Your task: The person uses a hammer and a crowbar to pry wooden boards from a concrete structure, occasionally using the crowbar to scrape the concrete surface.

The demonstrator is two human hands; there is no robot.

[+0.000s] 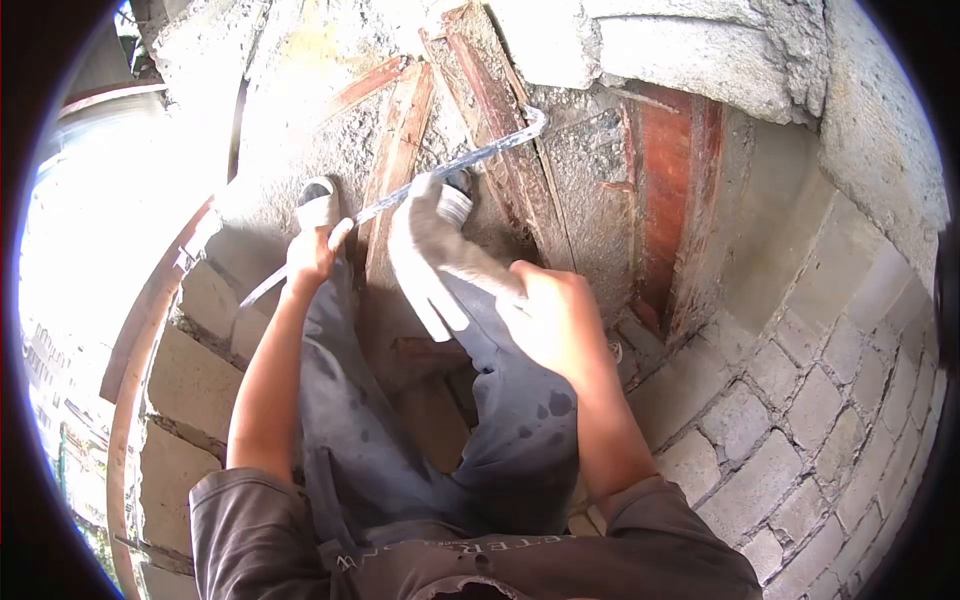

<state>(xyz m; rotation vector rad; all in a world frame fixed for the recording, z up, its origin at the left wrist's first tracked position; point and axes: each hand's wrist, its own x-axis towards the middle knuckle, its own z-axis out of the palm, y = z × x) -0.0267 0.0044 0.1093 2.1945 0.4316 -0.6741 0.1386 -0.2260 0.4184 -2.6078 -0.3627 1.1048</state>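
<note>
A long steel crowbar (450, 165) with a hooked far end runs diagonally across the upper middle. My bare left hand (314, 250) is closed round its lower part, above my left shoe, and the tapered end sticks out below the fist. My right hand (545, 312) grips one end of a pale work glove (432, 250), above my right thigh. The glove hangs limp, its fingers pointing down towards my knee, and is slightly blurred. Its upper edge overlaps the crowbar in this view.
Reddish wooden boards (490, 110) lean on the rough concrete in front of my feet. Another red board (665, 200) stands in a gap at the right. Grey block walls (780, 430) rise on the right, with more blocks (190, 385) along the left edge beside a bright opening.
</note>
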